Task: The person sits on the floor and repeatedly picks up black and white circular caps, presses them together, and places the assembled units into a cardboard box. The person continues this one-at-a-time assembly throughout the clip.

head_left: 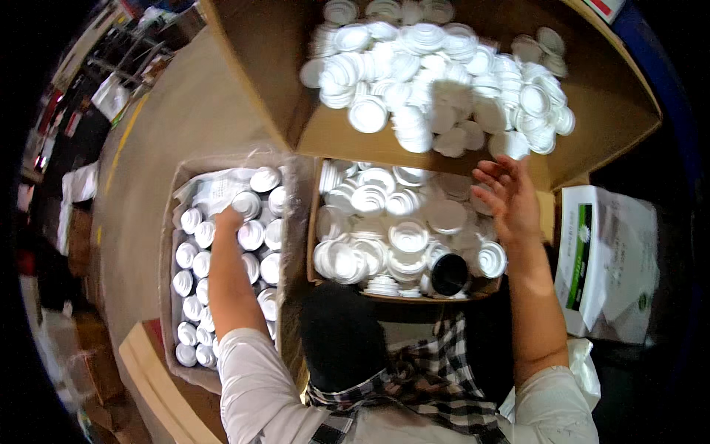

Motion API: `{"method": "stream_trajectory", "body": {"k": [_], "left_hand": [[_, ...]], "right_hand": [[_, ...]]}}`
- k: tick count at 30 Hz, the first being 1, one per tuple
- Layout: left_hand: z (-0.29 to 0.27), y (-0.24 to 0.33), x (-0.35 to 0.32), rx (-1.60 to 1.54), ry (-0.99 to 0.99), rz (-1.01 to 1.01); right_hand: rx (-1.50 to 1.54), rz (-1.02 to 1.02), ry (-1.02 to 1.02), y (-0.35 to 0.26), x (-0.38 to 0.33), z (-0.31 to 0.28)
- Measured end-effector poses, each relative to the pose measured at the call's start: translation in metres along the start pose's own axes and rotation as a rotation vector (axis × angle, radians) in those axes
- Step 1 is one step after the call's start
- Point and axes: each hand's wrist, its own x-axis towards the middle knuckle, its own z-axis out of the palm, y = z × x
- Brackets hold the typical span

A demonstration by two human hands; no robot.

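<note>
My left hand (231, 219) reaches into a long carton on the left. Its fingers are bent against a stack of white lids (246, 204); most of them are hidden behind the back of the hand. Several upright stacks of round white lids (185, 283) stand in rows around it. My right hand (510, 196) is raised, fingers apart and holding nothing, at the near edge of a large carton tipped toward me. Loose white lids (407, 70) fill the back of that carton. Below it, a middle carton holds more white lids (409, 235) and a round black lid (448, 274).
Plastic wrap lines the rim of the left carton (293, 214). A white carton with a green stripe (614, 259) stands at the right. A cardboard flap (166, 385) juts out at the lower left. Beyond the floor's yellow line (127, 137) lies clutter.
</note>
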Motion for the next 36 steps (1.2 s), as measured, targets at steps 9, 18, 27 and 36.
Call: {"method": "stream_trajectory", "body": {"k": [9,18,27,36], "left_hand": [[-0.027,0.056,-0.009,-0.187,0.249,0.053],[-0.03,0.093,-0.008,-0.258,0.252,-0.214],[-0.031,0.031,-0.005,-0.416,0.445,-0.662],[0.022,0.034,0.015,-0.535,0.253,-0.005]], "right_hand": [[0.01,0.026,-0.011,0.005,0.0,0.001],[-0.036,0.021,-0.093,0.011,-0.003,0.009],[-0.015,0.059,-0.12,0.011,-0.008,0.014],[-0.032,0.057,-0.086,0.013,-0.005,0.01]]}}
